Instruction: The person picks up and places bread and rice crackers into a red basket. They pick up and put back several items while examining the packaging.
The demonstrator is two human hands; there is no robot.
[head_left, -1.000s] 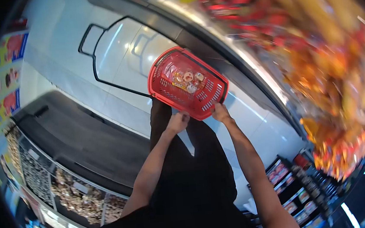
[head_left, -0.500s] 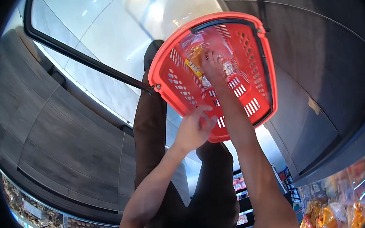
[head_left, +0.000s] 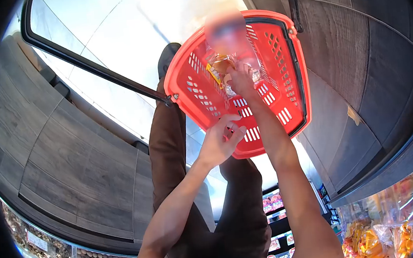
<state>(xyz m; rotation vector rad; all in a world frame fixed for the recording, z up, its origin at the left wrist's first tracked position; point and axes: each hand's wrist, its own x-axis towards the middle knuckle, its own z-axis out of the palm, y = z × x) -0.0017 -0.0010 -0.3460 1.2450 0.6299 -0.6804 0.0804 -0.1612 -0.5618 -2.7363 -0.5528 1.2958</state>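
The red basket sits ahead of the person, left hand loosely spread against its near rim, right hand reaching inside with fingers curled onto the clear snack packet just far-left of them; whether they pinch it, I cannot tell.

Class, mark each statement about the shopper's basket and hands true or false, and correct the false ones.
1. The basket is red. True.
2. The right hand reaches inside the basket, at the snack packets. True.
3. The left hand is also deep inside the basket. False: it is at the near rim, on the edge.
4. The basket is empty. False: it holds several packets.
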